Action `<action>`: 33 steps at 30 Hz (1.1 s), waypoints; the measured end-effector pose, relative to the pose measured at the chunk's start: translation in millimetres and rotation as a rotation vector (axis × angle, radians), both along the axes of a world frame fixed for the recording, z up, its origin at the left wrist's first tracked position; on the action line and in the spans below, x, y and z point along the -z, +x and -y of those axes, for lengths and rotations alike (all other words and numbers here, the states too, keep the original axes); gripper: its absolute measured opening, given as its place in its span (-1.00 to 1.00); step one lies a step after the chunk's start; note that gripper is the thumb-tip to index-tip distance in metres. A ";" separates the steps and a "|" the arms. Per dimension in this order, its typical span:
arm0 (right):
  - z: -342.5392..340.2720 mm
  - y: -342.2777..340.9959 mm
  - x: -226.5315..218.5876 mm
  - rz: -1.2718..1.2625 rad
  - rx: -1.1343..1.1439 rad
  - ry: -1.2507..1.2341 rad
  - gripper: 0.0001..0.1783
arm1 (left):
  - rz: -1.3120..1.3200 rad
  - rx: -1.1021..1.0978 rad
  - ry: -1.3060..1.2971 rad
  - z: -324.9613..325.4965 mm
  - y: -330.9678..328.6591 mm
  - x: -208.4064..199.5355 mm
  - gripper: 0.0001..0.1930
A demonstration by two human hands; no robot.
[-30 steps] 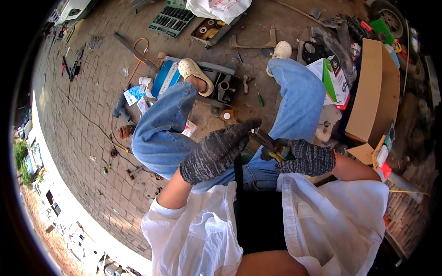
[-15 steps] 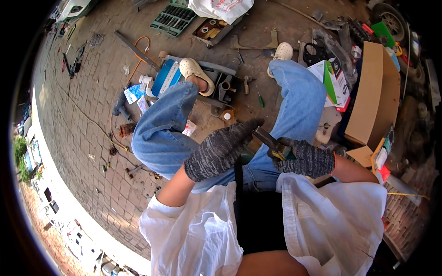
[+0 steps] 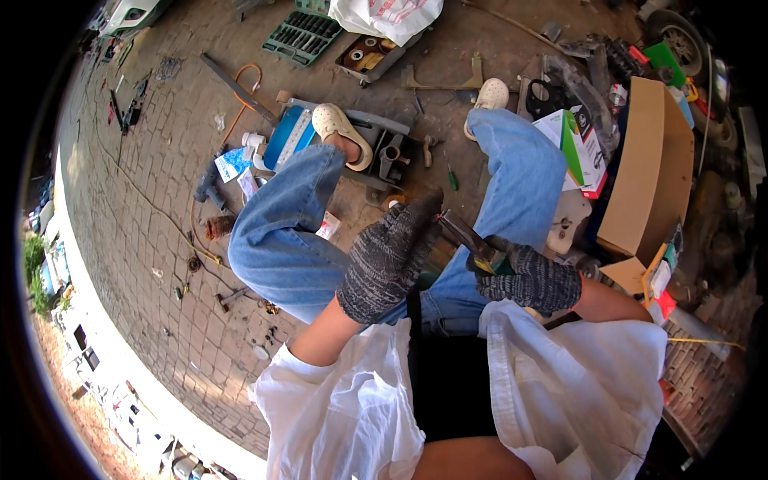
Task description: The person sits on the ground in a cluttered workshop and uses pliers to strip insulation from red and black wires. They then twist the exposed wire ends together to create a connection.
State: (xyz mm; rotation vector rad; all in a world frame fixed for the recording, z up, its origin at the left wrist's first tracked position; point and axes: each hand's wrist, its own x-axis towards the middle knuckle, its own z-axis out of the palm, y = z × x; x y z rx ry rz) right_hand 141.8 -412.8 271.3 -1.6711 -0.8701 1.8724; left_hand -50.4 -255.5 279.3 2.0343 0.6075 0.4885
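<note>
My right hand [image 3: 528, 276], in a dark grey knitted glove, is closed round the yellow and green handle of a hand tool [image 3: 464, 234] with a long dark head. The tool's head points up and left, to the fingers of my left hand [image 3: 388, 256], which wears a matching glove. Those fingers are pressed together beside the tip, where a tiny reddish bit shows; what they hold is hidden. Both hands are above my lap, between my jeans-clad knees [image 3: 288, 216].
Ahead lies a blue and grey tool case [image 3: 292, 136] by my left shoe, with a hammer [image 3: 430, 150] and a green screwdriver [image 3: 452, 178]. A green socket set [image 3: 302, 36] sits farther off. Cardboard [image 3: 644, 168] and boxes [image 3: 564, 144] stand at right. A cordless tool [image 3: 210, 186] lies left.
My left hand has turned, so its fingers now point more upward, and its wrist has shifted slightly right. The dark tool stays in my right hand, with its head tilted a little more upright.
</note>
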 end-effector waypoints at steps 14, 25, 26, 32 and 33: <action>-10.1 2.3 -33.7 0.449 -0.191 0.259 -0.31 | 0.010 0.077 -0.473 -2.7 -5.3 -10.8 -0.79; 1.8 8.1 -15.2 0.000 -0.131 0.156 -0.36 | -0.127 0.250 0.079 -18.9 -11.4 -10.2 -0.81; 2.8 7.9 -14.5 -0.046 -0.109 0.127 -0.37 | -0.121 0.252 0.092 -19.2 -11.9 -9.1 -0.81; 4.4 4.1 -8.5 -0.046 -0.059 -0.048 -0.57 | -0.167 0.288 0.032 -23.5 -10.3 -7.4 -0.80; 3.6 3.8 -9.7 0.003 -0.095 -0.019 -0.58 | -0.157 0.295 -0.011 -24.3 -10.9 -3.5 -0.79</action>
